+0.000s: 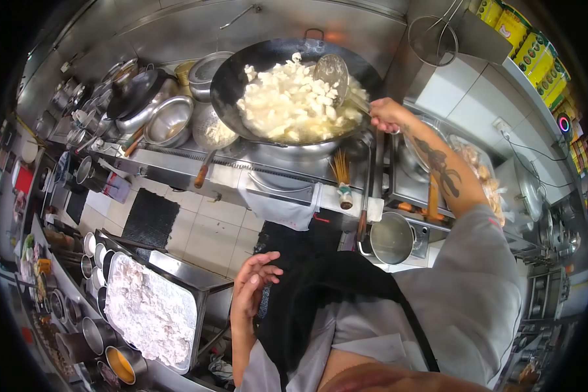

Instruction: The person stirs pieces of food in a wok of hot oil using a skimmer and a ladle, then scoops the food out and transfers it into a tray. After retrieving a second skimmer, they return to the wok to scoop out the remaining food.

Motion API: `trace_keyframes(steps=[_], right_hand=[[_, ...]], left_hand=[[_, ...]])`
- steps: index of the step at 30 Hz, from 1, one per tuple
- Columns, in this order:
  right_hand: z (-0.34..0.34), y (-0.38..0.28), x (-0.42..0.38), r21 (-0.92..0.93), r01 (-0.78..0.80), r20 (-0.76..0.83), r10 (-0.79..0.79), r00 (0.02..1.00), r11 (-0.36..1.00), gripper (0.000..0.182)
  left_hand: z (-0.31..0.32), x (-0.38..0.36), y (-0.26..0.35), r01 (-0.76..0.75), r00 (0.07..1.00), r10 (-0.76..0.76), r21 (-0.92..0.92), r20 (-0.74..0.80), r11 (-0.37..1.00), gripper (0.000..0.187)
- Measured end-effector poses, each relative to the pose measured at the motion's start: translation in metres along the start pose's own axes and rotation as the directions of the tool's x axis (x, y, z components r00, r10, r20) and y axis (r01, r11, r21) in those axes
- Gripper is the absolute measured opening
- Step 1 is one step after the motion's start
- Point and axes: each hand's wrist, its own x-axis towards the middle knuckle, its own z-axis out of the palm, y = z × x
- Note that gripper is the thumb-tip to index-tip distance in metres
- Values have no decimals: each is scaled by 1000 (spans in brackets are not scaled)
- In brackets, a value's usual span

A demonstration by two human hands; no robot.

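A large black wok [225,98] on the stove holds many pale, chunky food pieces [287,101] in cloudy liquid. My right hand [387,115] is closed around the handle of a perforated skimmer [332,73], arm stretched out over the stove. The skimmer's round head stands tilted among the pieces at the wok's right side. In front of my apron, my left hand [253,279] hovers with fingers apart and slightly curled, holding nothing.
A tray [195,313] of white-floured pieces is at lower left, near several pots. Left of the wok are a steel bowl [168,122] and a wooden-handled ladle [215,130]. A bamboo brush [342,173], cloth [277,206] and pot [392,238] line the stove front. A strainer [432,40] hangs upper right.
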Motion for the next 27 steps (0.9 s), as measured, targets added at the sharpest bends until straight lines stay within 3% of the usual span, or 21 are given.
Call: trace_keyframes(steps=[5, 11, 14, 18, 21, 24, 27], right_hand=[[-11, -8, -28, -105, -30, 34, 34, 999, 994, 27], [-48, 31, -12, 94, -1, 76, -7, 997, 996, 33], [-55, 12, -36, -228, -30, -115, 4, 993, 973, 28], [-82, 21, -14, -374, -47, -168, -17, 986, 926, 16], [-89, 22, -9, -292, -128, -124, 95, 988, 948, 11], [-95, 32, 3, -38, -252, 115, 254, 960, 967, 6], [-73, 35, -5, 171, -284, 300, 225, 927, 943, 4]], left_hand=[[-12, -8, -11, 39, 998, -34, -90, 53, 995, 55], [-21, -4, -17, 79, 987, -46, -216, 155, 973, 68], [-22, -1, -14, 99, 981, -59, -214, 187, 972, 71], [-23, 3, -15, 114, 975, -71, -196, 213, 974, 72], [-24, 3, -17, 111, 976, -72, -184, 206, 977, 73], [-24, -1, -17, 78, 982, -46, -175, 181, 982, 74], [-27, -9, -17, 35, 991, -10, -180, 133, 983, 75]])
